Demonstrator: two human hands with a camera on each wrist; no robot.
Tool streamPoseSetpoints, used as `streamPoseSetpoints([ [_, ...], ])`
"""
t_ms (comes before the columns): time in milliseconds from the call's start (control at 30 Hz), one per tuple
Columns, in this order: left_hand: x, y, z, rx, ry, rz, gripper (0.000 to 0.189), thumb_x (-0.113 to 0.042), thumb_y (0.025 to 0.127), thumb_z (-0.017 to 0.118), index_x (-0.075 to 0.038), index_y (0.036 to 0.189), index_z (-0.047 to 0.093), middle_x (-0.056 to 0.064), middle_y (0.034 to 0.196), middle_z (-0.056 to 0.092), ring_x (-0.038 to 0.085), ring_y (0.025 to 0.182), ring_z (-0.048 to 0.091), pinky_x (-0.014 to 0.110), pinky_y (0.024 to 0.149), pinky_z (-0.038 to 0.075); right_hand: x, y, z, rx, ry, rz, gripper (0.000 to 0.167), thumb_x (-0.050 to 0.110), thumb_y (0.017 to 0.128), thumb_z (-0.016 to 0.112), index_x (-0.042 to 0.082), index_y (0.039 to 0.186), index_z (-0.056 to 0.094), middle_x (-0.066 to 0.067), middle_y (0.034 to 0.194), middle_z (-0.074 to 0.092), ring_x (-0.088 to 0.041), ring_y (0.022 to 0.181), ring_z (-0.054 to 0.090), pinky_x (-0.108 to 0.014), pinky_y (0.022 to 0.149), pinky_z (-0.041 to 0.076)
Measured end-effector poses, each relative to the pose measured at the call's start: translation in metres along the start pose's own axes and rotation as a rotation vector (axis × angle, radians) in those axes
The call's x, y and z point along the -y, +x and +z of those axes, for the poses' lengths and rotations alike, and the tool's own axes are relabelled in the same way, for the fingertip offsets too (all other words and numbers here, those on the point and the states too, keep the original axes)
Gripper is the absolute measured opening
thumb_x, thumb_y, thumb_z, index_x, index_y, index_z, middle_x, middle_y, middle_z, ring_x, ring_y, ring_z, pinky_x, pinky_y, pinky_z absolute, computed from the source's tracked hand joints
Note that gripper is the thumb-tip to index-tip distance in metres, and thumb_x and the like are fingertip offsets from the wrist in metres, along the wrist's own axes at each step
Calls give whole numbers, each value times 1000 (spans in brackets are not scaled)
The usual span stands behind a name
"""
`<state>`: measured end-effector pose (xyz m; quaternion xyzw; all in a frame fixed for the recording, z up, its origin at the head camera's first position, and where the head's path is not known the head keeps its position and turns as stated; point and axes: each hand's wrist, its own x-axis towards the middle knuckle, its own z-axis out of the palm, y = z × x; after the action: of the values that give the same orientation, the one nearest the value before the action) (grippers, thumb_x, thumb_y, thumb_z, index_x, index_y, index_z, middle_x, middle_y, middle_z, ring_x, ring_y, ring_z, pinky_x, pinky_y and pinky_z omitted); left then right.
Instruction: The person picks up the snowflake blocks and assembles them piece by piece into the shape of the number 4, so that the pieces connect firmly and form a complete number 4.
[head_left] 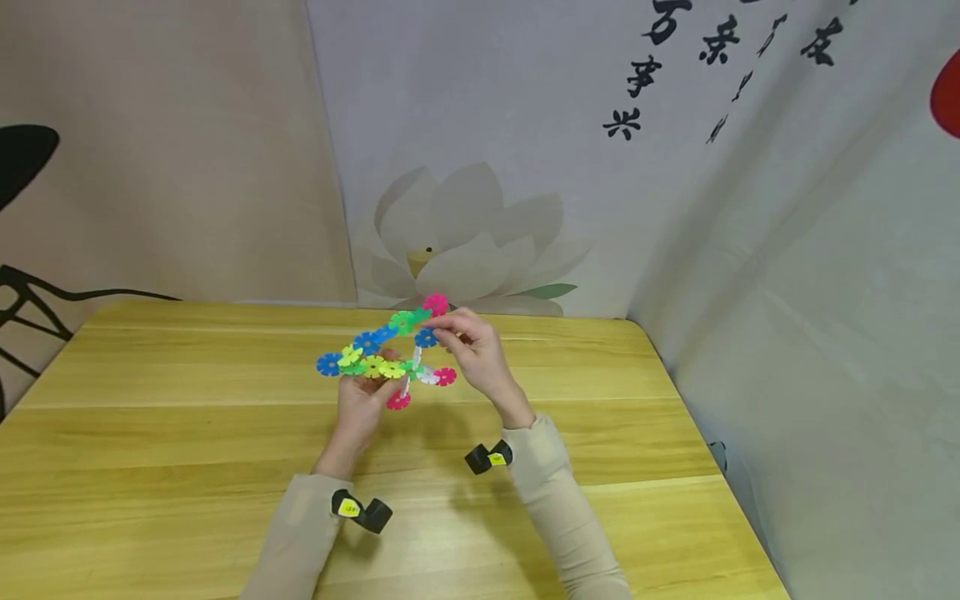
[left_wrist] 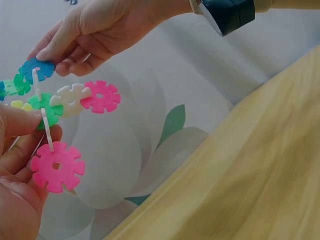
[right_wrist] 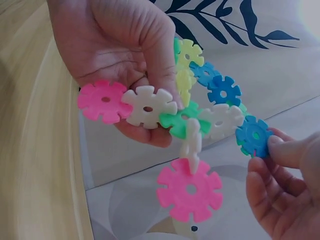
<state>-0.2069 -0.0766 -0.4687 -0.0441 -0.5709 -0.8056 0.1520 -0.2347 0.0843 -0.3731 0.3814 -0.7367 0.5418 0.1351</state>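
Observation:
Above the table, both hands hold a linked structure of notched plastic snowflake discs in blue, green, yellow, white and pink. My left hand (head_left: pixel 362 406) grips it by the green and yellow discs (head_left: pixel 372 367), thumb on the near side. My right hand (head_left: pixel 480 354) pinches a blue disc (right_wrist: pixel 253 136) between thumb and fingers. In the right wrist view that blue disc touches a white disc (right_wrist: pixel 220 121) joined to a green one (right_wrist: pixel 185 120). A pink disc (left_wrist: pixel 57 166) hangs from a white disc seen edge-on, and another pink disc (left_wrist: pixel 101 96) sticks out beside it.
The wooden table (head_left: pixel 187 450) spreads below the hands. Behind it hangs a pale cloth backdrop (head_left: pixel 480 125) with a lotus print and black characters. A dark chair (head_left: pixel 30 308) stands at the far left. Each wrist carries a small black camera (head_left: pixel 372 515).

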Motion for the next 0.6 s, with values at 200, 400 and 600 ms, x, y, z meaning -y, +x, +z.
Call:
streamPoseSetpoints([
  [200,0,-1,0,13,20,0,32,21,77,58,17,108,51,-7,96,62,6,82,59,16,67,52,1,-1,1,3,-20,-16,13,-14,87,53,-14,94,64,-24,82,57,-28,55,45,-16,48,37],
  [400,2,-2,4,-23,-13,-5,28,21,77,58,7,100,60,-4,95,64,6,85,61,17,74,53,4,0,2,-2,-131,-87,10,-14,83,59,-12,90,66,-21,79,60,-26,56,51,-19,49,45],
  [600,3,-5,8,-98,-51,-69,27,21,77,57,7,100,58,-5,90,64,6,79,61,16,69,53,-29,-3,6,-16,-166,-80,8,-5,86,62,-6,89,69,-13,76,63,-17,54,54,-17,47,46],
])
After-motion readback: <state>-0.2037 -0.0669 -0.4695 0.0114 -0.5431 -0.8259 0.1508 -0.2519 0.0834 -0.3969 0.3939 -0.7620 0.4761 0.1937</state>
